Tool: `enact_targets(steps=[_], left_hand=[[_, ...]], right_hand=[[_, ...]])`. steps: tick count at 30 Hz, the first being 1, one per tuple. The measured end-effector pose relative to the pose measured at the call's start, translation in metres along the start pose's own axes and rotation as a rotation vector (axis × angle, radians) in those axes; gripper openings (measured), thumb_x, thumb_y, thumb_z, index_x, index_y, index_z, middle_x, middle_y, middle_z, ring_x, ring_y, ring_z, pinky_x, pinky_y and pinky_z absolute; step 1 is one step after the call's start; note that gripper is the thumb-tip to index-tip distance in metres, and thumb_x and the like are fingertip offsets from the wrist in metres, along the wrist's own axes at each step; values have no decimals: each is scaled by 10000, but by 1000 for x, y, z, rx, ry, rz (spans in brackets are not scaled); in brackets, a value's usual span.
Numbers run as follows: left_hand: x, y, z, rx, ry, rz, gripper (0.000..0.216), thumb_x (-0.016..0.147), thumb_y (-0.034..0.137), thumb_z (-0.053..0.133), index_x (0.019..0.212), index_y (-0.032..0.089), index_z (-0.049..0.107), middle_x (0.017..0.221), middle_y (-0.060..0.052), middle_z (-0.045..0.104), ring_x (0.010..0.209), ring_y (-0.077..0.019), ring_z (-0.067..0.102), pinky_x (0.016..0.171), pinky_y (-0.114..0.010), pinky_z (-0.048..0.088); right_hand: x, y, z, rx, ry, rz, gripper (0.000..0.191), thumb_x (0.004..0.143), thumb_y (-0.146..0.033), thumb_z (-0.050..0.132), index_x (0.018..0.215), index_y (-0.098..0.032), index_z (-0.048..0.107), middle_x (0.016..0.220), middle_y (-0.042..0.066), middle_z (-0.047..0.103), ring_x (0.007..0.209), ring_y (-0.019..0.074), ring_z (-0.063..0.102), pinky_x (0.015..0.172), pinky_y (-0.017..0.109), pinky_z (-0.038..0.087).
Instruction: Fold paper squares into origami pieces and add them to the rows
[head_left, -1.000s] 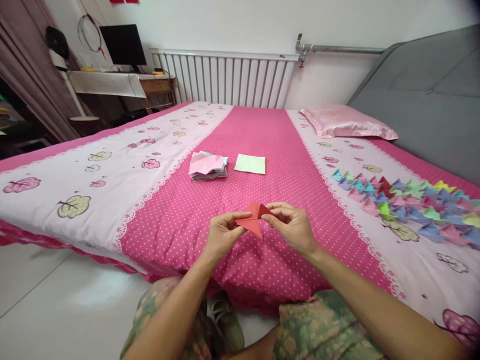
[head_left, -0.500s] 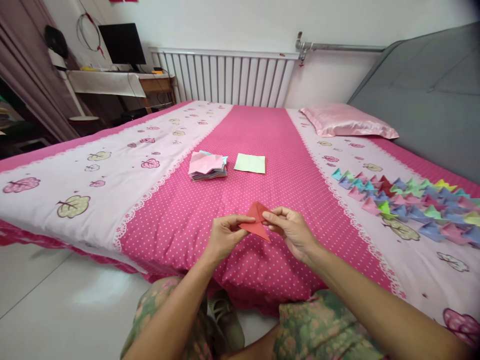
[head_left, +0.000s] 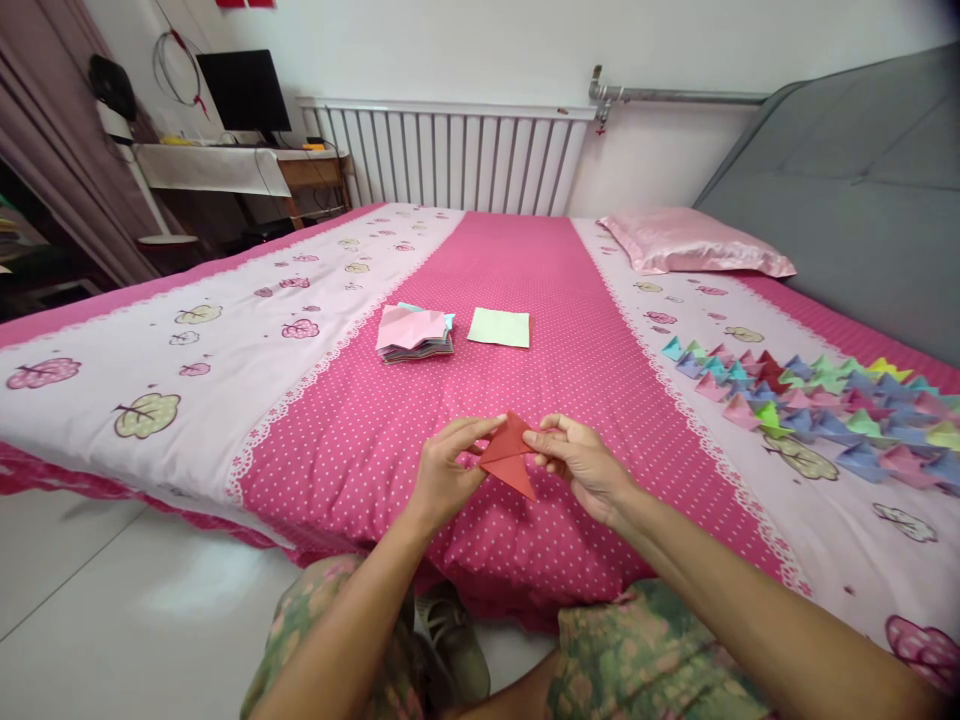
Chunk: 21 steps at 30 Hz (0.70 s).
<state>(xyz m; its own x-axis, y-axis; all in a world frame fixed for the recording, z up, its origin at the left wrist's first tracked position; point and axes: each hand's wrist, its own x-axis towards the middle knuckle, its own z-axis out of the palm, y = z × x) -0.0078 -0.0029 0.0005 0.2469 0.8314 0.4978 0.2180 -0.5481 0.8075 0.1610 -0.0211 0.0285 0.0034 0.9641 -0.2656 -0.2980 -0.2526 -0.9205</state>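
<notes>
Between my two hands, above the near part of the bed, is a folded piece of red origami paper (head_left: 510,455), with a triangular top and a pointed flap hanging below. My left hand (head_left: 450,465) pinches its left edge between thumb and fingers. At the right edge, my right hand (head_left: 574,455) grips it with thumb on top and fingers curled behind. Beyond the hands lies a pale green paper sheet (head_left: 499,327), with a thin reddish edge showing under it. To its left sits a stack of coloured papers (head_left: 414,332), pink on top.
Rows of small folded paper boats (head_left: 825,400) in many colours stand on the right of the bed (head_left: 517,260). A pink pillow (head_left: 697,242) lies behind them near the grey headboard (head_left: 847,190). At the back left are a desk (head_left: 210,168) and monitor (head_left: 244,90).
The red paper has tilted, so its lower flap shows larger and hangs a little lower. My left thumb and fingers have shifted along its left edge, with the fingers higher up.
</notes>
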Motion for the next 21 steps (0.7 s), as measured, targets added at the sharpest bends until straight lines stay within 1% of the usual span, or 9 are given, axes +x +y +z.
enact_targets(steps=[2, 4, 6, 9, 11, 14, 17, 19, 21], left_hand=[[1, 0, -3, 122, 27, 136, 379, 695, 169, 620, 1059, 272, 607, 1151, -88, 565, 991, -193, 557, 815, -344, 476], [3, 1, -5, 188, 0, 239, 343, 706, 172, 617, 1032, 281, 622, 1229, -90, 517, 1097, -220, 496, 876, -386, 439], [4, 2, -8, 193, -71, 300, 296, 724, 173, 602, 999, 278, 640, 1183, -85, 565, 1130, -228, 479, 911, -412, 412], [5, 3, -10, 139, -152, 303, 257, 733, 177, 594, 969, 259, 656, 986, -76, 670, 1056, -223, 548, 905, -412, 423], [4, 3, -10, 100, -143, 253, 241, 720, 185, 608, 946, 244, 666, 939, -76, 685, 1009, -228, 579, 876, -403, 447], [2, 4, -8, 29, -81, 141, 213, 694, 196, 635, 899, 229, 682, 933, -77, 686, 968, -228, 601, 846, -380, 468], [1, 4, -4, -70, -46, -32, 165, 728, 211, 594, 859, 219, 694, 902, -65, 695, 863, -202, 640, 809, -340, 487], [2, 5, -2, -127, -11, -195, 156, 734, 252, 590, 830, 197, 699, 809, -62, 708, 728, -190, 660, 677, -294, 520], [4, 6, 0, -194, 12, -335, 175, 719, 283, 606, 805, 162, 699, 727, -68, 708, 640, -184, 657, 569, -260, 513]], right_hand=[[-1, 1, 2, -12, -39, 52, 314, 610, -198, 719, 779, -170, 456, 519, -60, 552, 409, 33, 488, 357, 103, 324], [-2, 2, 3, -9, -87, 103, 294, 622, -185, 708, 774, -170, 457, 521, -62, 546, 400, 24, 476, 341, 91, 304], [-2, 3, 3, 4, -134, 142, 278, 628, -172, 703, 773, -168, 466, 546, -63, 550, 396, 12, 471, 328, 78, 294], [-3, 2, 3, 36, -167, 185, 261, 635, -164, 700, 785, -163, 486, 583, -56, 567, 406, 8, 496, 317, 63, 303], [-2, 1, 3, 57, -166, 200, 242, 645, -169, 695, 791, -157, 502, 576, -47, 576, 427, 20, 533, 325, 57, 331], [0, -2, 4, 77, -152, 201, 201, 663, -186, 687, 782, -143, 530, 586, -19, 601, 450, 32, 568, 338, 55, 353], [1, -3, 5, 51, -169, 157, 174, 705, -250, 655, 791, -137, 554, 609, 5, 621, 440, 36, 563, 338, 73, 352], [0, -4, 3, -50, -207, 66, 219, 767, -349, 576, 842, -143, 569, 578, 8, 615, 426, 54, 552, 357, 113, 376], [-2, -6, 0, -213, -198, -121, 294, 807, -418, 491, 896, -154, 586, 556, -1, 597, 422, 70, 531, 392, 162, 404]])
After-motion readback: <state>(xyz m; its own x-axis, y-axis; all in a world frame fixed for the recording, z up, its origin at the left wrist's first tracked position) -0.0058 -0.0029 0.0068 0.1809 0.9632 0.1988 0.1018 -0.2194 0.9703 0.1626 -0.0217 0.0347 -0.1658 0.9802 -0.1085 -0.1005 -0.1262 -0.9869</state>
